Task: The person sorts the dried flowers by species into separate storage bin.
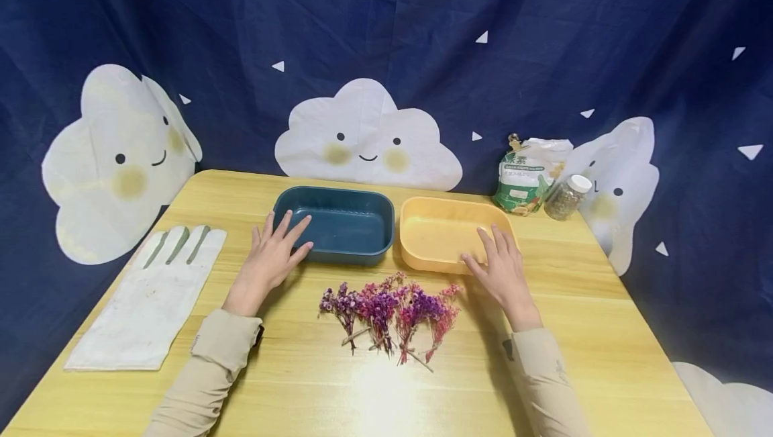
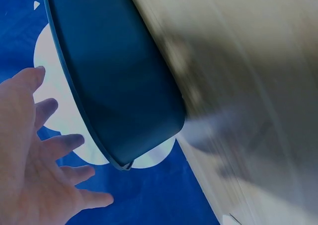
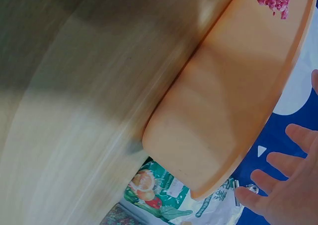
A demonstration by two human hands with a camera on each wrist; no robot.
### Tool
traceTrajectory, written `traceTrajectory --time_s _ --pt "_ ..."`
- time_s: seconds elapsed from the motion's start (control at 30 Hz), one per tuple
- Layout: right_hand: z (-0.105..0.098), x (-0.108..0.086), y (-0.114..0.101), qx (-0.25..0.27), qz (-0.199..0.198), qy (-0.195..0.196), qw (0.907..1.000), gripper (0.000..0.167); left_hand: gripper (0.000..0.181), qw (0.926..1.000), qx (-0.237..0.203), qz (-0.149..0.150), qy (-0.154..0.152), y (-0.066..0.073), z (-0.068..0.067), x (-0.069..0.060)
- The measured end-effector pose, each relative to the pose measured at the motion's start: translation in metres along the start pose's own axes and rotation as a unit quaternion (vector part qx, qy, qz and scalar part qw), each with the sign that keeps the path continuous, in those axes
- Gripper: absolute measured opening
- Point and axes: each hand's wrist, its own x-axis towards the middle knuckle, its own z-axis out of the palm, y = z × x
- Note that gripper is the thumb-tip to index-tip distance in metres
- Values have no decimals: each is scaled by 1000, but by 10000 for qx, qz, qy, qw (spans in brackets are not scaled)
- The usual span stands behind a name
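Observation:
My left hand (image 1: 270, 254) hovers with fingers spread over the left front corner of a dark blue plastic tub (image 1: 350, 258). In the left wrist view the fingers of that hand (image 2: 47, 170) stand apart from the tub's wall (image 2: 114, 76). Over the right front side of a yellow-orange tub (image 1: 429, 264) is my right hand (image 1: 502, 272), its fingers spread and holding nothing. The right wrist view has that hand (image 3: 290, 190) beside the tub's rim, with a gap between. Several small bunches of purple and pink dried flowers (image 1: 380, 309) lie in front of the tubs.
White work gloves (image 1: 141, 313) lie flat on the left of the wooden table (image 1: 290, 390). At the back right stand a green-and-white bag (image 1: 522, 178) with a clip on top and a white-lidded jar (image 1: 564, 202). A dark blue cloud-print curtain (image 1: 338, 27) hangs behind.

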Motion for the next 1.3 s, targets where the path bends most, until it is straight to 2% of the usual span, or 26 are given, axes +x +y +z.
traceTrajectory --time_s 0.27,0.53,0.8,1.03,1.2,1.3 --pt "0 -2 -1 33 -14 44 10000 66 60 10000 -41 -85 28 0 1 -3" --pt "-1 -5 0 106 79 -70 9999 67 60 9998 -141 -116 53 -2 2 -8" --pt "-2 -6 1 210 -53 194 9996 62 58 9993 -279 -107 204 -1 3 -13" --pt "-1 -10 3 458 -123 434 9979 54 55 9973 -615 -150 366 8 8 -22" --pt "-4 -13 5 730 69 558 9957 45 53 9937 -939 -255 564 17 10 -29" --pt "-8 -14 5 883 210 497 9946 39 53 9904 -1184 -255 662 24 10 -32"
